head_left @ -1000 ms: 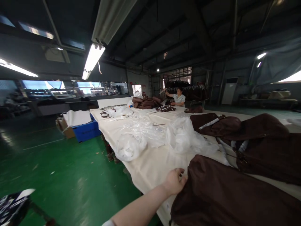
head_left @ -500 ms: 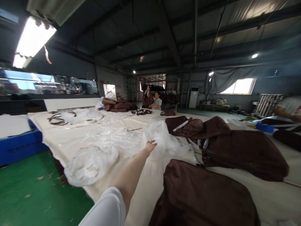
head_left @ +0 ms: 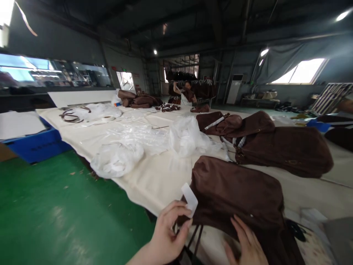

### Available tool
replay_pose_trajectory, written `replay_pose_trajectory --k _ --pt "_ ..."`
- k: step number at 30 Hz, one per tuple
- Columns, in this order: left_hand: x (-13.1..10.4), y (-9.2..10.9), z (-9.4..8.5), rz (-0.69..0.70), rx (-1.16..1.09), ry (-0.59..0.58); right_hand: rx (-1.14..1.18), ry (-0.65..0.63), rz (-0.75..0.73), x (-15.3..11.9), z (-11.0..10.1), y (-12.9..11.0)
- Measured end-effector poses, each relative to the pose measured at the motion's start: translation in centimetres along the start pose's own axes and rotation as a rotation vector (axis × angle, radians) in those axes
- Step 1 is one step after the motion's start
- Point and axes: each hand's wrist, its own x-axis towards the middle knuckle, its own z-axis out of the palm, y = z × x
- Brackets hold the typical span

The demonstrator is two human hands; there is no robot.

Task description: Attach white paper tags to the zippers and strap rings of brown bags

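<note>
Between the thumb and fingers of my left hand [head_left: 172, 232] is a small white tag [head_left: 189, 200], pinched at the left end of a brown bag [head_left: 237, 187]. The bag lies on the cream-covered table [head_left: 146, 176] nearest me, with thin dark straps hanging below the tag. Fingers apart, my right hand [head_left: 245, 243] rests against the bag's near side and holds nothing. Just beyond the bag sits a heap of clear plastic [head_left: 184, 136].
More brown bags [head_left: 286, 147] lie to the right, with white-wrapped handles. A plastic bag [head_left: 117, 160] is at the table's left edge, beside the green floor [head_left: 68, 206]. Blue crates [head_left: 38, 145] stand further left. Across the table, a person [head_left: 186, 94] handles something brown.
My left hand has come back from the plastic heap to the near bag and now pinches the white tag. My right hand has entered view. The camera has tilted down.
</note>
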Motion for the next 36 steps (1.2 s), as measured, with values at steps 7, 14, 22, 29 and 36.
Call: replay_pose_trajectory --k 7,14,22,29,36 --pt "-1.1 5.1 -6.2 -0.183 -0.398 -0.466 0.970 -0.598 0.091 2.7 -6.0 -12.8" --pt "-2.6 2.3 -2.9 -0.642 -0.674 -0.037 1.225 -0.718 0.619 1.1 -3.9 -16.3" --pt "-5.7 2.2 -0.2 -0.795 -0.799 -0.077 1.254 -0.731 0.685 -0.8 -2.1 -15.7" --pt "-5.5 -1.6 -6.0 -0.687 -0.426 0.060 1.171 -0.624 0.808 -2.0 0.3 -13.9" --pt "-8.2 -3.1 -8.2 -0.728 -0.340 -0.239 1.485 -0.463 1.173 0.2 4.0 -15.1"
